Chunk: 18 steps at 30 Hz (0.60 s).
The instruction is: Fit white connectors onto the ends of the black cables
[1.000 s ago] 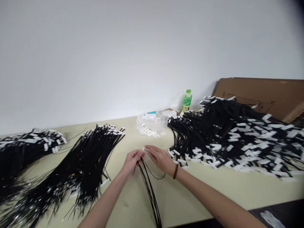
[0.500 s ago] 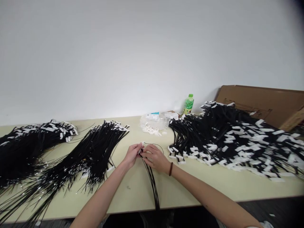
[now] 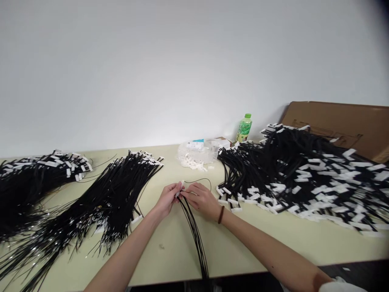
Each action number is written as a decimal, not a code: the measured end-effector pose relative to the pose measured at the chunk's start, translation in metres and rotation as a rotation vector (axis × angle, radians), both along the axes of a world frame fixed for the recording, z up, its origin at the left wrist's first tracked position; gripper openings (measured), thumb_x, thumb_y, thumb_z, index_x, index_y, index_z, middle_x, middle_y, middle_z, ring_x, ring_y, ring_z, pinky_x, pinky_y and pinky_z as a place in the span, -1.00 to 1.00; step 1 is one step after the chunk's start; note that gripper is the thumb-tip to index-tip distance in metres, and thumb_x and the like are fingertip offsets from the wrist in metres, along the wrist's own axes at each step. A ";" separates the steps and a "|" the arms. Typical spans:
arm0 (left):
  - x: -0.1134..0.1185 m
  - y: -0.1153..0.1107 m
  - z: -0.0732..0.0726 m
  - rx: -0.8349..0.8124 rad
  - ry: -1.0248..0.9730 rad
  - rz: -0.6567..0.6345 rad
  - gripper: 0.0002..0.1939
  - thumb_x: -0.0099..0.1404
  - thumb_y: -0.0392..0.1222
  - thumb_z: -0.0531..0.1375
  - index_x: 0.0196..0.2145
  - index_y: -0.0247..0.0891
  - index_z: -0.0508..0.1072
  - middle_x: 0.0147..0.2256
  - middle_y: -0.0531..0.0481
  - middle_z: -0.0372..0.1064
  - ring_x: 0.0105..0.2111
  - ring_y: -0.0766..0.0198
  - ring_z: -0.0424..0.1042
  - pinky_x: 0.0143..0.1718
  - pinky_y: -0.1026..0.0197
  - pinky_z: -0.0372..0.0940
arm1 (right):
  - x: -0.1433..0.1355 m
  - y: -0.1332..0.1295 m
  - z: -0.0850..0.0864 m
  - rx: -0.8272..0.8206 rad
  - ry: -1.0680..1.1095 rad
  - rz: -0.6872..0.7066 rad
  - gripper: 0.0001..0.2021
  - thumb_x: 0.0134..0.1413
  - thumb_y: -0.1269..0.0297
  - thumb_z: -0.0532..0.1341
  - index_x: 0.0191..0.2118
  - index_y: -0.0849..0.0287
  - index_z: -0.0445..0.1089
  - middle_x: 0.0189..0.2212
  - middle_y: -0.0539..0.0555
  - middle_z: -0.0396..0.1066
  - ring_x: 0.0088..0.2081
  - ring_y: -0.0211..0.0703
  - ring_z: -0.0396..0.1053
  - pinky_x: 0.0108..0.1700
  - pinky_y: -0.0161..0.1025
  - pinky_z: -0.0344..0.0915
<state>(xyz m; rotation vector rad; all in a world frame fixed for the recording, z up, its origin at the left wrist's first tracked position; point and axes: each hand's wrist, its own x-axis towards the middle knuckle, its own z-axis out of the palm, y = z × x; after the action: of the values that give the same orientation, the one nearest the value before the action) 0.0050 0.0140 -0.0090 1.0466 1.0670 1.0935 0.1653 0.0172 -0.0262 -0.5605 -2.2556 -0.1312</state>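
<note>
Assembly workshop bench. Pale tabletop (image 3: 273, 239) against bare wall carries large heaps of black cables with white connectors (image 3: 304, 174), bag of loose white connectors (image 3: 197, 154), flattened cardboard box (image 3: 343, 125).

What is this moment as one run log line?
left hand: pinching white connector | right hand: holding black wires | table: wire piles

A green bottle (image 3: 244, 127) stands beside a cardboard box (image 3: 343, 126)
</note>
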 end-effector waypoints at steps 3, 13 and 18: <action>0.000 0.000 0.001 -0.016 -0.012 -0.012 -0.60 0.00 0.09 0.23 -0.49 -0.37 0.38 -0.62 0.09 0.20 -0.64 0.45 0.12 -0.67 0.35 -0.11 | 0.000 -0.001 0.003 0.036 -0.048 -0.015 -0.80 0.15 0.45 0.04 -0.12 0.19 0.31 -0.32 0.09 0.34 -0.23 -0.15 0.21 -0.17 -0.18 0.25; 0.002 -0.002 0.003 -0.023 0.034 -0.045 -0.57 -0.03 0.15 0.22 -0.49 -0.34 0.35 -0.62 0.12 0.15 -0.66 0.47 0.09 -0.70 0.34 -0.19 | 0.001 0.003 0.007 0.108 -0.143 -0.054 -0.84 0.17 0.45 0.03 -0.18 0.18 0.31 -0.34 0.09 0.33 -0.23 -0.17 0.24 -0.21 -0.21 0.25; 0.002 -0.001 0.001 -0.026 0.088 -0.091 -0.55 -0.03 0.18 0.20 -0.49 -0.33 0.33 -0.63 0.14 0.10 -0.67 0.47 0.08 -0.70 0.35 -0.18 | 0.005 0.008 0.007 0.234 -0.170 -0.009 -0.83 0.20 0.45 0.01 -0.19 0.22 0.32 -0.29 0.10 0.35 -0.17 -0.16 0.25 -0.21 -0.22 0.28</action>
<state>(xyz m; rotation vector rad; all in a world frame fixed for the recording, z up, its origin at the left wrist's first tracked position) 0.0068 0.0127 -0.0076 1.1205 1.0901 0.9656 0.1701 0.0252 -0.0188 -0.4474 -2.3591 -0.4564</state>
